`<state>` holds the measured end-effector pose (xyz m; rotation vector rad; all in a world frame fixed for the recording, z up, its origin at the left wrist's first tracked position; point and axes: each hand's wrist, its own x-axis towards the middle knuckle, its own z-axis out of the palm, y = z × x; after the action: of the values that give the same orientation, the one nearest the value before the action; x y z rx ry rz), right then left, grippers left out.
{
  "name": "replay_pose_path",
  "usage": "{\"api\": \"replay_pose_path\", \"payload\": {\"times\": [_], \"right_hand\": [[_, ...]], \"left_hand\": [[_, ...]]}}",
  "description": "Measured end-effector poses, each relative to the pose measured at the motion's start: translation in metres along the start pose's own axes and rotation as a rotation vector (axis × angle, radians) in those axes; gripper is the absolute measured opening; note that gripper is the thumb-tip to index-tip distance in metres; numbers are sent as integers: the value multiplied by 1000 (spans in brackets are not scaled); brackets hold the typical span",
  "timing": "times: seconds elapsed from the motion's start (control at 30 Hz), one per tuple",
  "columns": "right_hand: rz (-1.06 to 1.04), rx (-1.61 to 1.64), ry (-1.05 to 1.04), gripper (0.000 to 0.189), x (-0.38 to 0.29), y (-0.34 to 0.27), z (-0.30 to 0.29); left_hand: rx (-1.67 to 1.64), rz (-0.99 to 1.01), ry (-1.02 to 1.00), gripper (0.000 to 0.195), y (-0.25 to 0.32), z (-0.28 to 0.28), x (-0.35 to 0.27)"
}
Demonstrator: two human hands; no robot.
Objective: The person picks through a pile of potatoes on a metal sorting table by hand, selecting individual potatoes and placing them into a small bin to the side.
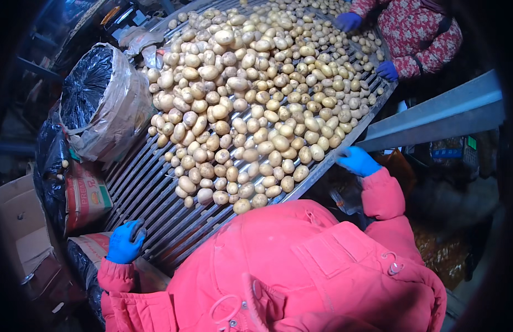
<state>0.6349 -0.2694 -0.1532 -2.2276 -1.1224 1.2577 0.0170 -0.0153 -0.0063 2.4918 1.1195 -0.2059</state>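
Observation:
My left hand [125,242], in a blue glove with darkened fingertips, is loosely curled at the lower left end of a slatted metal roller table [144,191]. Its palm side is hidden, and no object shows in it. Over on the right, my right hand [359,162], gloved in the same blue, has its fingertips at the table's metal side rail [318,170]. Whether they grip the rail cannot be seen. A broad heap of potatoes [239,112], some smeared with soil, covers much of the slats between and beyond my hands.
A bag-lined round container [123,112] stands on the table's left side. Printed cartons [88,195] and an open cardboard box [26,224] are beside it. Another person's purple-gloved hands [387,71] are at the far right edge. A metal beam [435,118] juts out at right.

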Motion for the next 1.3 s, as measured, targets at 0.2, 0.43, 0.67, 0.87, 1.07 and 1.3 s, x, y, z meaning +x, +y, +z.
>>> {"api": "replay_pose_path", "payload": {"times": [0.2,0.43,0.67,0.87,1.07,1.3], "right_hand": [[-542,-303,412,41,87,-85,73],[-444,513,-14,50,91,-66,35],[204,585,-258,41,-24,26,-20],[153,-138,132,45,-13,61,-4],[-28,-343,598,42,60,-25,-10],[-109,-774,753,43,133,-1,20]], "left_hand": [[-2,49,15,31,1,-4,5],[39,114,54,31,-1,-2,4],[22,78,53,30,5,-2,1],[54,72,39,30,9,-2,-1],[45,88,62,31,10,-5,2],[51,108,138,33,5,-5,0]]}}
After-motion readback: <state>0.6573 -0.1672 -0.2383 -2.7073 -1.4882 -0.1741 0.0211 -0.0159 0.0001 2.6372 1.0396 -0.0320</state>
